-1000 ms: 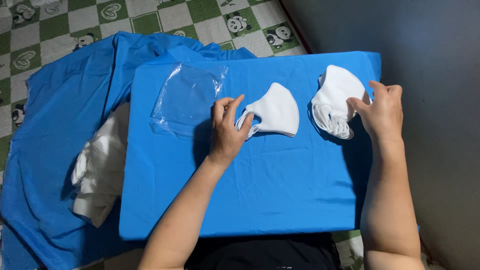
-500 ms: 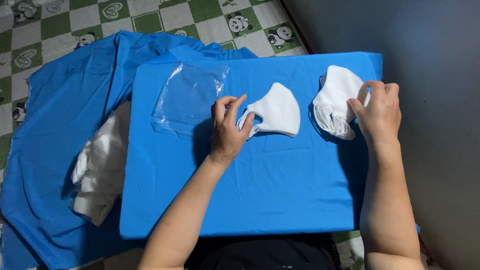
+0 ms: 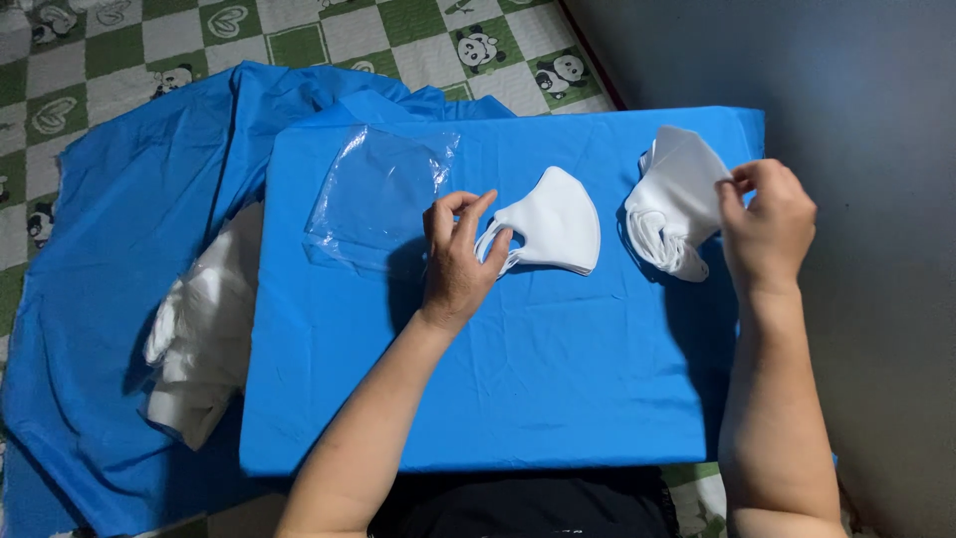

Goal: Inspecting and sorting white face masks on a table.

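Note:
A small stack of folded white face masks (image 3: 556,225) lies in the middle of a blue-covered board (image 3: 558,389). My left hand (image 3: 456,261) rests at the stack's left end, fingers on the ear loops. At the board's right edge sits a larger pile of white masks (image 3: 669,211). My right hand (image 3: 769,221) pinches the top mask of that pile by its right edge, slightly lifted. A clear plastic bag (image 3: 373,194) lies flat to the left of my left hand.
A blue cloth (image 3: 119,199) spreads over the green-and-white tiled floor mat (image 3: 299,30) on the left. A bundle of white material in plastic (image 3: 199,329) lies on it beside the board. A grey wall (image 3: 876,149) runs along the right.
My right hand has drawn slightly right and back, lifting the top mask's edge off the right pile. My left hand stays on the middle stack.

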